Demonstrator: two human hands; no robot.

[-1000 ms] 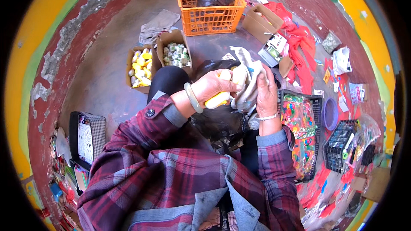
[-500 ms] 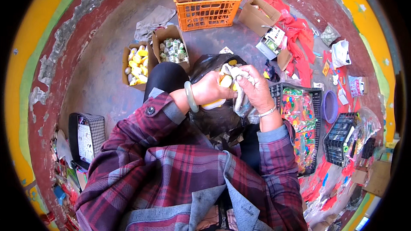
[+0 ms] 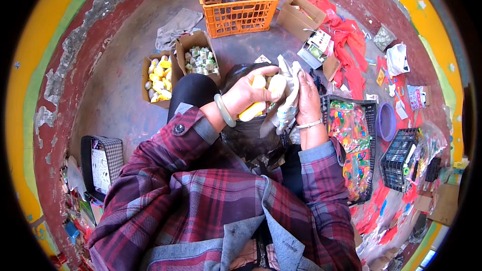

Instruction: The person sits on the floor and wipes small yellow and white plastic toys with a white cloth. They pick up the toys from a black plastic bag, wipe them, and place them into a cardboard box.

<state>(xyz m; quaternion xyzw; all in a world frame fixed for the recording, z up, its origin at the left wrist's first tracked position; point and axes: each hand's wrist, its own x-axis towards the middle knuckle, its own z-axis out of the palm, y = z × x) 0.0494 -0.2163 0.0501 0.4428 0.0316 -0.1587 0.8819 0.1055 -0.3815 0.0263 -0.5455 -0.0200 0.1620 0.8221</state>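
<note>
My left hand [image 3: 241, 98] is closed around a few smooth yellow-and-white capsule-shaped pieces [image 3: 259, 83], one above another between thumb and fingers. My right hand [image 3: 308, 99] is upright beside it, with a greyish-white cloth [image 3: 288, 101] gripped against the palm and folds sticking up past the fingertips. The cloth hangs close to the capsules; whether it touches them cannot be made out. Below both hands lies a black plastic bag [image 3: 246, 138] between my knees. Left of my knee, a cardboard box [image 3: 145, 65] contains similar yellow and white capsules.
Another cardboard box [image 3: 182, 52] contains small green-and-white pieces. An orange crate [image 3: 241, 19] with a black bag stands ahead. At right are a black crate [image 3: 372, 155] of colourful packets, a purple basin [image 3: 385, 122] and a red cloth [image 3: 351, 45]. A grey rag [image 3: 175, 27] lies ahead left.
The cloth has come away from over the capsules toward the right, with my right hand now straighter. My left hand has turned, showing more of the capsules.
</note>
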